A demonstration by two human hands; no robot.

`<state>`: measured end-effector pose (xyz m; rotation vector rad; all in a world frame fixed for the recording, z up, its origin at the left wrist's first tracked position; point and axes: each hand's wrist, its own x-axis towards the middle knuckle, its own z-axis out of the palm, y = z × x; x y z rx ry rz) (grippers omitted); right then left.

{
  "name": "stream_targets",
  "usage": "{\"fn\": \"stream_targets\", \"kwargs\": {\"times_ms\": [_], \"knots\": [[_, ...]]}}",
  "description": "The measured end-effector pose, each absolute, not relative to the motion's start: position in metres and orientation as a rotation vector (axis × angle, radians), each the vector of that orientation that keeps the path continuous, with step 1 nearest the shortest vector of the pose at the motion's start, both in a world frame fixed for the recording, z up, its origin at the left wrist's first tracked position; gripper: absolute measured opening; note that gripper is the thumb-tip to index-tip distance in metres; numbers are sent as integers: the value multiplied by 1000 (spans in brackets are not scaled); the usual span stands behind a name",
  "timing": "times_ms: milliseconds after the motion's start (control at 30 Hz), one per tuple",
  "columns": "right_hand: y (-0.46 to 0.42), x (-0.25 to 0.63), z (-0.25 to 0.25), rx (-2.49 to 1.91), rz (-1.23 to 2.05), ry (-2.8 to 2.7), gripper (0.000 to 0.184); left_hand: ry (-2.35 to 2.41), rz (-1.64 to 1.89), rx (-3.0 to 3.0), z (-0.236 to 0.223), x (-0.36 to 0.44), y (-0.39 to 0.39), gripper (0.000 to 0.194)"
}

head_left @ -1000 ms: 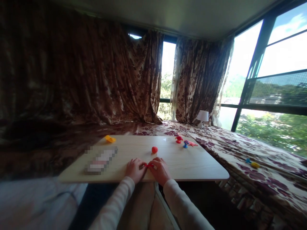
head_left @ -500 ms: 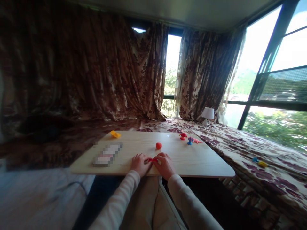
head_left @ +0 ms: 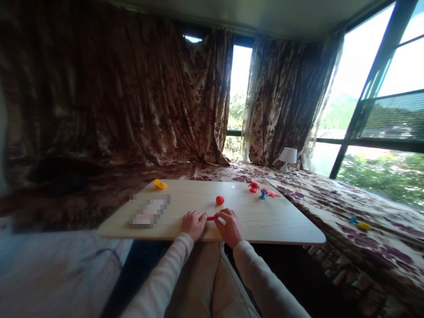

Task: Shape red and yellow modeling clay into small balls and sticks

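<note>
Close to the table's near edge, a thin red roll [head_left: 212,217], which looks like modelling clay, lies crosswise between my hands. My left hand [head_left: 194,224] is closed at its left end, thumb and fingers together. On the other end, my right hand [head_left: 229,226] pinches the roll between thumb and fingertips. Both tips of the roll are partly hidden by fingers. Just beyond my hands sits a rounded red ball [head_left: 220,200] of similar material, touched by neither hand.
The pale table [head_left: 278,227] also bears a yellow piece [head_left: 160,184], a blurred-out flat object [head_left: 150,213], a red figure [head_left: 254,187], a blue figure [head_left: 263,194] and a flat pinkish-red piece [head_left: 273,194]. Beyond stand a white lamp [head_left: 287,158] and curtains [head_left: 165,97].
My hands have drawn slightly apart, and the red roll now shows as a straighter length between them. It looked bent upward in the middle before. The ball stays put.
</note>
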<state>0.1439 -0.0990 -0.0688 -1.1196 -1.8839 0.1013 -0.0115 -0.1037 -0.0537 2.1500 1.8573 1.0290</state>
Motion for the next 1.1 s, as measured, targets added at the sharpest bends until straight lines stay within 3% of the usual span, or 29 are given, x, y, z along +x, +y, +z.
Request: {"fn": "stream_targets", "kwargs": {"times_ms": [300,633,933,1100], "knots": [[-96,142,-72,-1093,232,-1862,24,1792,1138,2100,-59,-14,-102,15],[-100,142,-67,-1129,164,-1933,7,1652,1291,1983,-63,-18,-98,14],[-105,142,-65,-1044,102,-2038,24,1459,1373,1884,-62,-19,-98,13],[-105,142,-67,-1050,98,-1976,33,1503,1426,2042,-64,-18,-97,22]]}}
